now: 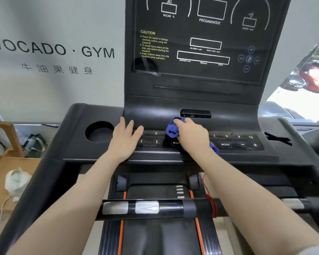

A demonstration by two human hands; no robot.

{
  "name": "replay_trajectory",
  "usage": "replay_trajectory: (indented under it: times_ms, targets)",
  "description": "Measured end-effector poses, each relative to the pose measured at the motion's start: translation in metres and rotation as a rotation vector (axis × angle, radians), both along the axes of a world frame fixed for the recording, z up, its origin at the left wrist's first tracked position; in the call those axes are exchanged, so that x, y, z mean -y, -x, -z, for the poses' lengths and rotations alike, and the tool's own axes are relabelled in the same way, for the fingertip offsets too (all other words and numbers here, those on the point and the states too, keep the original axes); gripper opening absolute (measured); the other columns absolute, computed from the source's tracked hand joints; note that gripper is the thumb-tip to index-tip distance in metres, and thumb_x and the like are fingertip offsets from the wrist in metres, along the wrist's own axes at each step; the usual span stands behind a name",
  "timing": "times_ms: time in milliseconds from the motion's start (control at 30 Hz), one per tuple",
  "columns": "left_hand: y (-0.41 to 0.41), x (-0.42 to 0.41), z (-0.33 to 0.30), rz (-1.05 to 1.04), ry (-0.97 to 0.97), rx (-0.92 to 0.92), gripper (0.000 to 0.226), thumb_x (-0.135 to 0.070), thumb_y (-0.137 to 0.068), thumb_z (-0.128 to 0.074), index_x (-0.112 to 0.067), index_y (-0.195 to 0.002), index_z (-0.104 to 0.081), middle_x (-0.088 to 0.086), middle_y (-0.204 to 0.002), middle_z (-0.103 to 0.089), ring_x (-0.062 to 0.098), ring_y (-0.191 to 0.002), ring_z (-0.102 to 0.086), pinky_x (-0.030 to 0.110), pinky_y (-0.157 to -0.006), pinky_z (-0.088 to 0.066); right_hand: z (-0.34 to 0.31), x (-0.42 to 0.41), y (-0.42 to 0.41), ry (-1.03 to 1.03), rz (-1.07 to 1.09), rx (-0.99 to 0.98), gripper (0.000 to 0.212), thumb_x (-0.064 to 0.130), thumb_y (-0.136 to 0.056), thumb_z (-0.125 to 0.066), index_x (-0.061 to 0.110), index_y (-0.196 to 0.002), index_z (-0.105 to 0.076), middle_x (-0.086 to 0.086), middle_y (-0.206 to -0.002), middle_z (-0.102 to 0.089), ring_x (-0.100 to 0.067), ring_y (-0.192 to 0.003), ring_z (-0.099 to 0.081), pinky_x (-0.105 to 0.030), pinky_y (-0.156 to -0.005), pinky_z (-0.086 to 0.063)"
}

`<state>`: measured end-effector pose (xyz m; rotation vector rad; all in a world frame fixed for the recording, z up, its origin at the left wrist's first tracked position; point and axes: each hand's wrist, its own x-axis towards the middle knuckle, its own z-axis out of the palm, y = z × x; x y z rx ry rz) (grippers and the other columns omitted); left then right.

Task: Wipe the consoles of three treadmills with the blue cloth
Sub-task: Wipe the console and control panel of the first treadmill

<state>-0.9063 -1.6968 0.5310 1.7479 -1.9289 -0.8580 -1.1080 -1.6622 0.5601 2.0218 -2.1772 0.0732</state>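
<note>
Cloth work is under way on the lower button panel (234, 142) of the treadmill console (197, 100), at the centre of the frame. The right hand (191, 134) is curled over the bunched blue cloth (172, 128), pressing it onto the panel just below the small black port block (195, 113); a tail of the cloth shows under the wrist, lower right of the hand. The left hand (126, 138) lies flat and holds nothing, fingers straight, resting on the left part of the panel beside the round cup holder (99, 131) and partly over the incline keys (149, 141). The two hands are near each other but apart. To do this step well, the person would probably do best to spread the cloth flatter under the palm, since a tight wad seems to touch only a small patch, and to sweep in overlapping passes across to the speed keys and the MODE button (225, 144) at the right. Light pressure looks wise over the buttons. The bracing hand covers keys that appear still to need wiping, so it should shift aside in turn. The upright display (197, 43) above, with its smudge at lower left, likely wants a pass too.
</note>
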Motion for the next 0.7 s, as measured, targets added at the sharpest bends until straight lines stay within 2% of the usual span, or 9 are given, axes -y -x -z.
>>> replay_trajectory:
  times_ms: [33,100,200,333,467,567,700]
  targets:
    - [-0.001,-0.006,-0.001,0.011,-0.011,-0.009,0.06,-0.047,-0.096,-0.024,-0.012,-0.145,-0.028,0.012,-0.157,-0.005,0.026,-0.143,0.0,0.036,-0.112,-0.012,0.0,-0.001,0.014,0.014,0.03,-0.034,0.033,0.014,-0.092,-0.041,0.02,-0.123,-0.045,-0.009,-0.105,-0.051,-0.033,-0.082,-0.059,-0.033,-0.057,-0.034]
    - [0.001,-0.01,0.0,0.009,0.035,-0.015,0.061,-0.05,-0.096,-0.029,-0.017,-0.147,-0.024,0.004,-0.158,0.002,0.019,-0.144,0.002,0.036,-0.114,-0.009,0.001,-0.002,0.034,0.047,0.091,-0.039,0.032,0.011,-0.091,-0.041,0.017,-0.122,-0.046,-0.01,-0.101,-0.052,-0.032,-0.075,-0.056,-0.032,-0.055,-0.033]
    - [0.005,-0.013,0.003,0.007,0.133,0.121,0.062,-0.054,-0.095,-0.03,-0.022,-0.147,-0.024,0.003,-0.158,-0.001,0.022,-0.144,-0.004,0.04,-0.112,-0.017,0.001,0.0,0.036,0.04,0.117,0.015,0.031,0.012,-0.09,-0.043,0.015,-0.12,-0.047,-0.011,-0.103,-0.053,-0.033,-0.078,-0.057,-0.033,-0.056,-0.036]
    - [0.013,-0.016,0.006,-0.074,0.208,0.241,0.06,-0.054,-0.094,-0.03,-0.023,-0.145,-0.029,0.003,-0.158,-0.008,0.025,-0.142,-0.012,0.042,-0.108,-0.027,0.003,-0.014,0.0,-0.023,-0.121,0.095,0.035,0.019,-0.09,-0.045,0.022,-0.124,-0.048,-0.008,-0.113,-0.052,-0.035,-0.094,-0.06,-0.037,-0.071,-0.044]
    - [0.016,-0.015,0.005,-0.111,0.209,0.26,0.057,-0.052,-0.095,-0.03,-0.024,-0.144,-0.031,0.003,-0.158,-0.011,0.025,-0.142,-0.015,0.042,-0.107,-0.027,0.004,-0.013,-0.008,-0.065,-0.28,0.155,0.031,0.023,-0.09,-0.047,0.026,-0.121,-0.051,-0.005,-0.106,-0.052,-0.033,-0.09,-0.058,-0.034,-0.067,-0.042]
    - [0.019,-0.018,0.004,-0.125,0.214,0.297,0.055,-0.051,-0.096,-0.029,-0.024,-0.144,-0.032,0.003,-0.157,-0.013,0.025,-0.141,-0.016,0.042,-0.108,-0.026,0.004,-0.003,0.016,-0.055,-0.285,0.133,0.027,0.027,-0.09,-0.047,0.029,-0.117,-0.052,-0.003,-0.103,-0.052,-0.032,-0.091,-0.058,-0.033,-0.065,-0.038]
    - [0.023,-0.019,-0.001,-0.166,0.188,0.296,0.053,-0.049,-0.097,-0.026,-0.025,-0.143,-0.035,0.005,-0.156,-0.017,0.027,-0.141,-0.014,0.042,-0.11,-0.02,0.006,0.005,0.062,0.009,-0.16,0.132,0.029,0.029,-0.09,-0.049,0.032,-0.118,-0.054,-0.002,-0.106,-0.054,-0.033,-0.094,-0.059,-0.035,-0.07,-0.043]
